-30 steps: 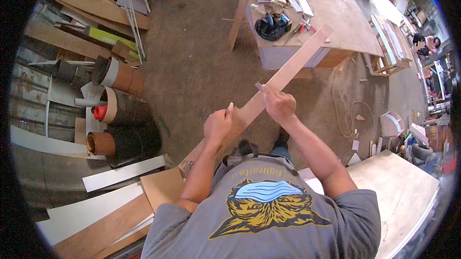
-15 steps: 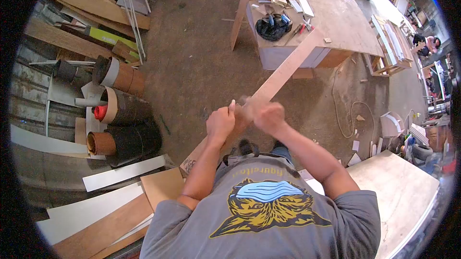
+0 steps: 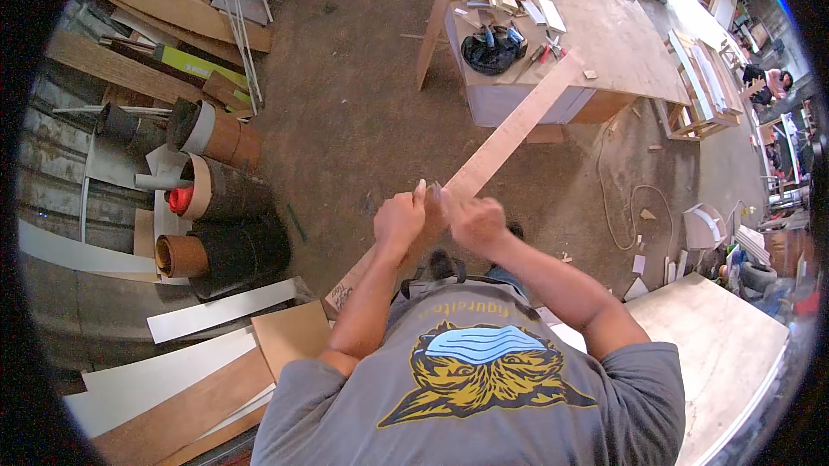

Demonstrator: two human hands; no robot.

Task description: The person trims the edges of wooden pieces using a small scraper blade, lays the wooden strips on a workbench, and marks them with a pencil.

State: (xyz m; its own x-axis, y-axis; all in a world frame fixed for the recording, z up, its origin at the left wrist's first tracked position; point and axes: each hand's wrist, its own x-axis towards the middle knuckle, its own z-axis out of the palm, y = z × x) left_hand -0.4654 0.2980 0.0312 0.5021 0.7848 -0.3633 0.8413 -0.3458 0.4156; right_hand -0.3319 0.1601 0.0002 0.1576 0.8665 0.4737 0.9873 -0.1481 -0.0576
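Our left hand (image 3: 400, 222) grips a long wooden strip (image 3: 509, 133); our right hand (image 3: 475, 221) clasps something small against it.

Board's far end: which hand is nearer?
The right hand. It is by the board's right edge, closer to the far end; the left hand is at the left edge, farther back along it.

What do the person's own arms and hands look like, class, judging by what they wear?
Plain grey short sleeves end above the elbows, leaving both forearms uncovered. The left hand and right hand are gloveless, with no watch visible.
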